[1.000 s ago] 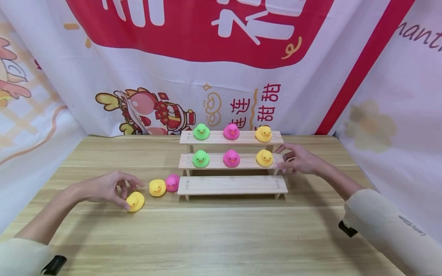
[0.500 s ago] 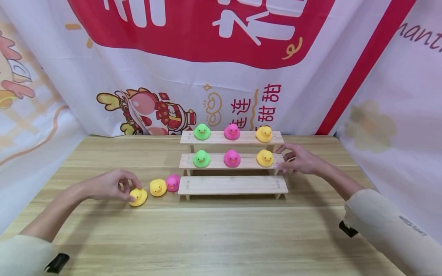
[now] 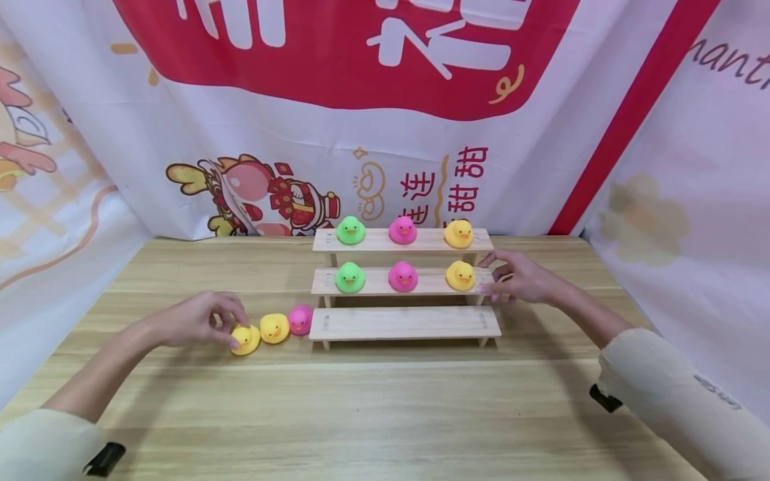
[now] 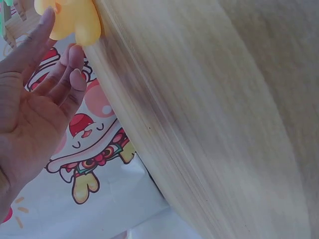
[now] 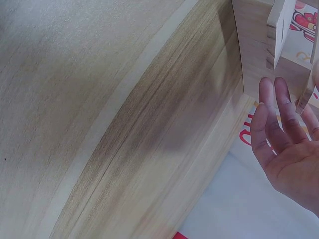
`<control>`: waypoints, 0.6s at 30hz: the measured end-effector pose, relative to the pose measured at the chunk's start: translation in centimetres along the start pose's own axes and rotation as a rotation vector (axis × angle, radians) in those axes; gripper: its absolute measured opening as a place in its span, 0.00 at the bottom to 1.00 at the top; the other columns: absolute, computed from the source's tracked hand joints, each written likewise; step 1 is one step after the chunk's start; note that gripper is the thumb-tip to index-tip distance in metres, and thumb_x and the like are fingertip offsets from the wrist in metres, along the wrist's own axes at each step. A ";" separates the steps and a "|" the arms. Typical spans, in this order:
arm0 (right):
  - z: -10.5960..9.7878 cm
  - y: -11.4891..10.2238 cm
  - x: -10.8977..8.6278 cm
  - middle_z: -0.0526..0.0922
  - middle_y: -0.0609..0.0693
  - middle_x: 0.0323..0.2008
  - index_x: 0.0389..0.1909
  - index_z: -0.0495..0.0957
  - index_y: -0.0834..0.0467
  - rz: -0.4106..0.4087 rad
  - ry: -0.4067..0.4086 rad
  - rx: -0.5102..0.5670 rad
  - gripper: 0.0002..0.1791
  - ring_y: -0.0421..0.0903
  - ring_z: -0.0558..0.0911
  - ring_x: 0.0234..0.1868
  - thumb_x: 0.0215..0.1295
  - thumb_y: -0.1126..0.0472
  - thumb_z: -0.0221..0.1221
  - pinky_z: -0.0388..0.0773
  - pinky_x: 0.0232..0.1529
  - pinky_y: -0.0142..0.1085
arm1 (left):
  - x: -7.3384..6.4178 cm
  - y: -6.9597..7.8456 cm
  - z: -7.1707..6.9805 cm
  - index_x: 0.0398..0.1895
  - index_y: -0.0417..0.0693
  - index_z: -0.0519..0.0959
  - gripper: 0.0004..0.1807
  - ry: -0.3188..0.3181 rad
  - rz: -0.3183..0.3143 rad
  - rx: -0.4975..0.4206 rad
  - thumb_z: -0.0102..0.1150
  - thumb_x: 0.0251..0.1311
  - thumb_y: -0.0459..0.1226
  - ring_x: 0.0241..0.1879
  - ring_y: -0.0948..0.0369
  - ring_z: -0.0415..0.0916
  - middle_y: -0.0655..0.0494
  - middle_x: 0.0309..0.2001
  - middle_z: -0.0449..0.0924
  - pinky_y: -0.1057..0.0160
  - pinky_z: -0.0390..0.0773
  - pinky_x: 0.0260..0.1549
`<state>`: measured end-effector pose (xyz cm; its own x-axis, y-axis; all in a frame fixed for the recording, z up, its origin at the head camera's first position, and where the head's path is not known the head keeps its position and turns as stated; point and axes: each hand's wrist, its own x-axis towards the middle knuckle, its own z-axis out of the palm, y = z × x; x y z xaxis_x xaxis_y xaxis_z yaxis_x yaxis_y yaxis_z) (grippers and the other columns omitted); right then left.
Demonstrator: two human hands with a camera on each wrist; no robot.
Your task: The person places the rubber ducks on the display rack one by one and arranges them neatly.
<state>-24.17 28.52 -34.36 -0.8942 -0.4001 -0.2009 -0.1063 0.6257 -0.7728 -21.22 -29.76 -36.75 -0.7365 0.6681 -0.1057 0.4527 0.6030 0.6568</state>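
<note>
My left hand (image 3: 207,321) pinches a yellow rubber duck (image 3: 247,341) low over the table, at the left end of the loose ducks. Beside it sit another yellow rubber duck (image 3: 275,328) and a pink one (image 3: 300,320). In the left wrist view, my thumb touches the held duck (image 4: 82,22). My right hand (image 3: 520,276) grips the right end of the three-step wooden stand (image 3: 406,323) at its middle shelf, thumb in front and a finger behind. The right wrist view shows its other fingers (image 5: 283,112) loosely bent beside the wood.
The top and middle shelves each carry a green, a pink and a yellow duck; the top row includes a green duck (image 3: 351,230). The lowest shelf is bare. A printed cloth (image 3: 289,120) hangs behind the wooden table (image 3: 373,414).
My left hand has shifted slightly right and away from me, bringing its yellow duck up close to the neighbouring yellow one. My right hand stays at the stand.
</note>
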 end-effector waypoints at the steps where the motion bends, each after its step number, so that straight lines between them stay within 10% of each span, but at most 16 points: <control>1: 0.0 0.0 0.0 0.85 0.61 0.34 0.62 0.67 0.68 -0.004 0.001 0.001 0.28 0.56 0.87 0.35 0.69 0.62 0.68 0.84 0.29 0.48 | 0.0 0.1 0.0 0.43 0.45 0.88 0.13 0.002 -0.013 0.010 0.77 0.57 0.39 0.33 0.66 0.74 0.56 0.43 0.80 0.65 0.78 0.34; 18: 0.0 -0.2 0.0 0.85 0.63 0.33 0.61 0.66 0.68 0.004 -0.010 -0.009 0.28 0.57 0.86 0.36 0.70 0.61 0.67 0.85 0.30 0.49 | -0.1 1.1 -1.2 0.41 0.48 0.87 0.05 0.123 0.042 0.041 0.71 0.64 0.34 0.37 0.66 0.79 0.55 0.44 0.82 0.65 0.83 0.35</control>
<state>-24.17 28.41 -34.22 -0.8901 -0.4043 -0.2104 -0.1064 0.6333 -0.7665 -21.25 -29.68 -35.08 -0.7715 0.6361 0.0149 0.5027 0.5949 0.6272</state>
